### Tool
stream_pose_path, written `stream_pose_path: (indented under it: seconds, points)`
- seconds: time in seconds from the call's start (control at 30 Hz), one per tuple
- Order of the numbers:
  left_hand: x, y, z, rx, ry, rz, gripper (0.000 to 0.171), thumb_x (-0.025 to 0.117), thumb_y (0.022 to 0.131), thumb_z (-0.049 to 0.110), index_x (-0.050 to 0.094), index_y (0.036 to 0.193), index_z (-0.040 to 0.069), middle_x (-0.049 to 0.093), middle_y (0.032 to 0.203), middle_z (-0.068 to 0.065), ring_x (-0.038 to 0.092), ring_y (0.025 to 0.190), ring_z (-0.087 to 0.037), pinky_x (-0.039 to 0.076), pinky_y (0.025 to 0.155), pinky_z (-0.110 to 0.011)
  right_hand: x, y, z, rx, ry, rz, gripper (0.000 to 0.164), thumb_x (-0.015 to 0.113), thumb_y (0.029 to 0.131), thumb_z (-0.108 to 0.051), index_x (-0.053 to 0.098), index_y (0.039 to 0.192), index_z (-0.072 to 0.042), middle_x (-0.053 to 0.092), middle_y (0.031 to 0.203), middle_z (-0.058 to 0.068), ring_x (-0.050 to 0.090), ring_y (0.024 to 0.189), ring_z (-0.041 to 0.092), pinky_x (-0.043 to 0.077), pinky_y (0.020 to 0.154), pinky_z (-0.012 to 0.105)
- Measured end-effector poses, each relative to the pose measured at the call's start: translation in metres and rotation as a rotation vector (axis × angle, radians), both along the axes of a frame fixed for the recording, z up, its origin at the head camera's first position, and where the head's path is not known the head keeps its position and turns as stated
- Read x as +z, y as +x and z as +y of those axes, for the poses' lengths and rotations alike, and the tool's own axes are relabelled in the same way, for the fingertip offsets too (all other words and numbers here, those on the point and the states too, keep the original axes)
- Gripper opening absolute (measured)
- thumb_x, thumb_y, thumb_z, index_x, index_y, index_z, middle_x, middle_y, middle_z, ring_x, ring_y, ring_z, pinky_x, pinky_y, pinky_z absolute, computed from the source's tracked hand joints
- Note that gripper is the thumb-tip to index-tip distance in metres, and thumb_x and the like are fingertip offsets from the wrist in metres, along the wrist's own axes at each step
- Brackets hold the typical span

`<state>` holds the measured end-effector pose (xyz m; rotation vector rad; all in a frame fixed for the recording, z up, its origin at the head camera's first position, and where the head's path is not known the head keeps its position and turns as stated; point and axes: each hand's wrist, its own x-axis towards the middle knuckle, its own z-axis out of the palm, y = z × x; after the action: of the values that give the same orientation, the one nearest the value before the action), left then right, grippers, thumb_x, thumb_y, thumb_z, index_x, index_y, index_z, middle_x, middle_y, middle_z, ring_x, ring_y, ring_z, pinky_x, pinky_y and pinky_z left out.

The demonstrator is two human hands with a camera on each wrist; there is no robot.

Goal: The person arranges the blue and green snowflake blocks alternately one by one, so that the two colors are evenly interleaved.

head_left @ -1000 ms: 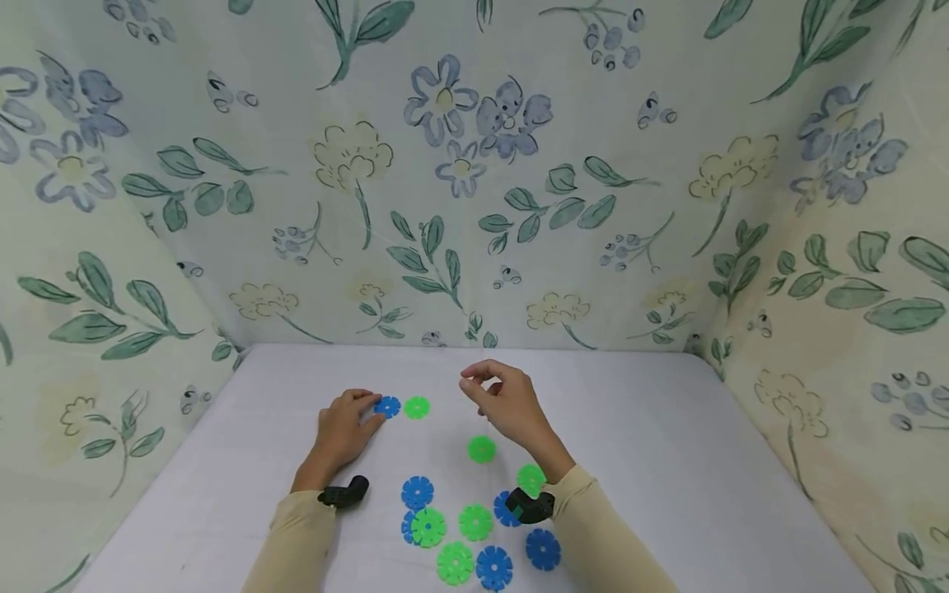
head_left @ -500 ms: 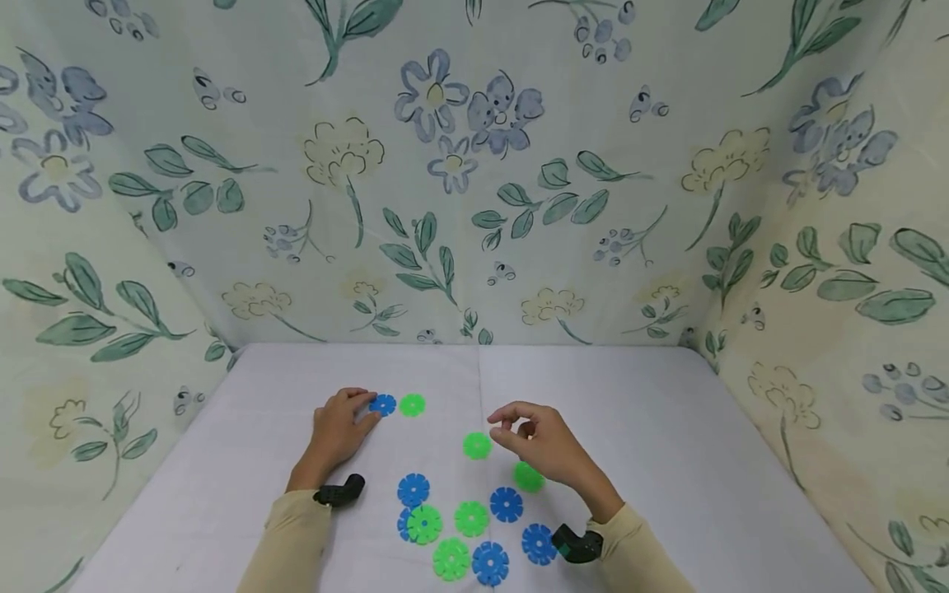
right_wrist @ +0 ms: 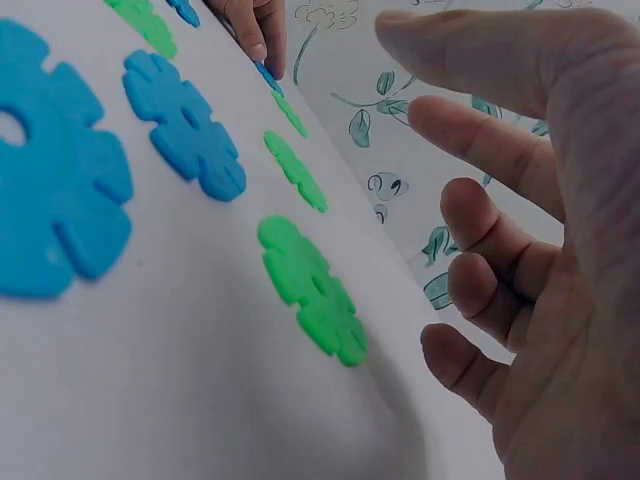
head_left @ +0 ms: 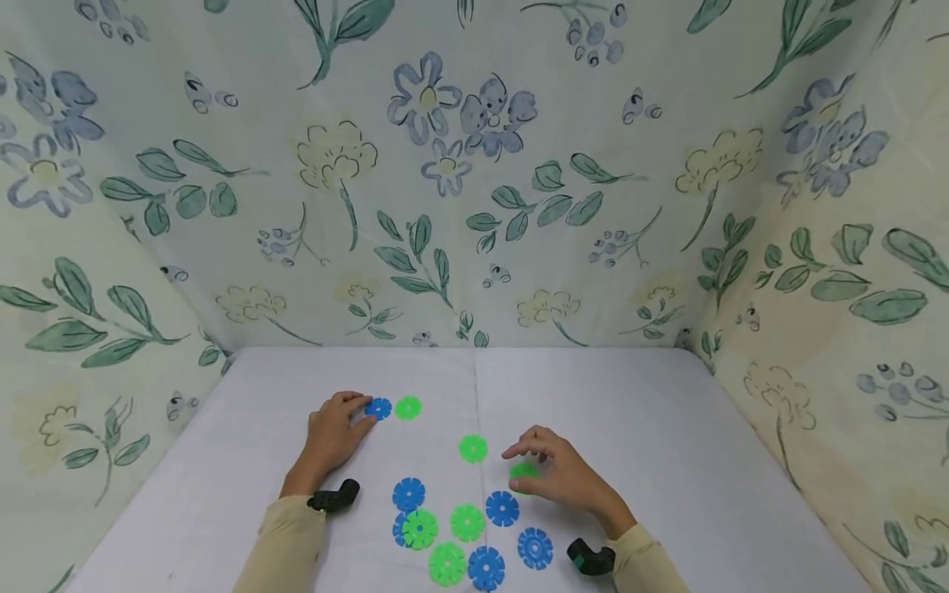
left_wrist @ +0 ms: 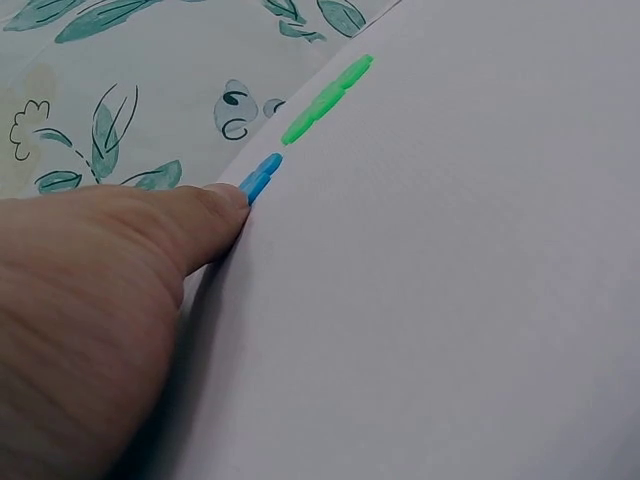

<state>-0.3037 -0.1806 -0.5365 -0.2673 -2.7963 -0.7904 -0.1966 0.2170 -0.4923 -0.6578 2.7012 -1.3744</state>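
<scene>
At the back left of the table, my left hand (head_left: 331, 430) holds a blue slotted plastic disc (head_left: 381, 409) at its left edge between thumb and fingers. A green slotted disc (head_left: 408, 408) lies flat just right of it. In the left wrist view the thumb partly covers the blue disc (left_wrist: 262, 178). My right hand (head_left: 563, 473) hovers over another green disc (head_left: 523, 470), thumb and forefinger spread apart with nothing between them. The right wrist view shows that green disc (right_wrist: 312, 290) lying on the cloth, apart from the fingertips.
A lone green disc (head_left: 473, 449) lies mid-table. Several blue and green discs are scattered nearer the front, including a green one (head_left: 419, 529) overlapping a blue one. White cloth (head_left: 630, 412) covers the table, and a floral curtain (head_left: 474, 247) rises behind it.
My right hand has come toward me and to the right, down over a green disc, and its thumb and forefinger have spread. The left hand keeps its place at the blue disc.
</scene>
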Motion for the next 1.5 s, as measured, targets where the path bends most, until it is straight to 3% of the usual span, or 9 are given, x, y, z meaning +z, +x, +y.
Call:
stream_pose_path:
  seconds: [0.13, 0.3, 0.6, 0.97, 1.5]
  points:
    - [0.0, 0.002, 0.0, 0.002, -0.002, -0.001, 0.044, 0.069, 0.095, 0.034, 0.065, 0.134, 0.014, 0.058, 0.137, -0.014, 0.052, 0.129, -0.035, 0.036, 0.095, -0.054, -0.01, -0.001, 0.0, 0.02, 0.041, -0.05, 0.038, 0.085, 0.078, -0.035, 0.074, 0.114, -0.028, 0.057, 0.112, 0.002, 0.049, 0.106, 0.022, 0.042, 0.092, 0.038]
    - [0.0, 0.003, 0.001, 0.004, 0.007, 0.001, 0.044, 0.069, 0.095, 0.033, 0.065, 0.134, 0.013, 0.058, 0.137, -0.014, 0.052, 0.129, -0.035, 0.036, 0.095, -0.053, -0.018, -0.002, -0.003, 0.04, 0.108, -0.085, 0.04, 0.087, 0.074, -0.045, 0.073, 0.111, -0.039, 0.049, 0.118, -0.01, 0.039, 0.119, 0.017, 0.035, 0.107, 0.054]
    - [0.0, 0.003, 0.0, 0.014, 0.005, -0.008, 0.044, 0.069, 0.095, 0.034, 0.065, 0.134, 0.013, 0.058, 0.138, -0.013, 0.052, 0.13, -0.035, 0.036, 0.095, -0.052, -0.02, -0.001, -0.008, 0.084, 0.172, -0.08, 0.049, 0.088, 0.068, -0.053, 0.071, 0.113, -0.044, 0.049, 0.124, -0.016, 0.037, 0.124, 0.016, 0.03, 0.109, 0.059]
    - [0.002, 0.0, -0.001, 0.009, -0.005, 0.003, 0.043, 0.068, 0.095, 0.033, 0.065, 0.134, 0.014, 0.057, 0.138, -0.013, 0.052, 0.129, -0.034, 0.035, 0.094, -0.052, -0.022, -0.003, -0.006, 0.098, 0.199, -0.082, 0.053, 0.09, 0.065, -0.053, 0.07, 0.113, -0.047, 0.049, 0.132, -0.014, 0.036, 0.131, 0.019, 0.028, 0.11, 0.064]
    - [0.002, 0.004, 0.001, 0.002, 0.001, -0.014, 0.044, 0.069, 0.095, 0.034, 0.065, 0.134, 0.014, 0.058, 0.138, -0.013, 0.052, 0.129, -0.035, 0.035, 0.094, -0.053, -0.022, 0.001, -0.007, 0.076, 0.212, -0.1, 0.04, 0.091, 0.065, -0.05, 0.073, 0.101, -0.045, 0.05, 0.134, -0.013, 0.035, 0.134, 0.024, 0.027, 0.111, 0.066]
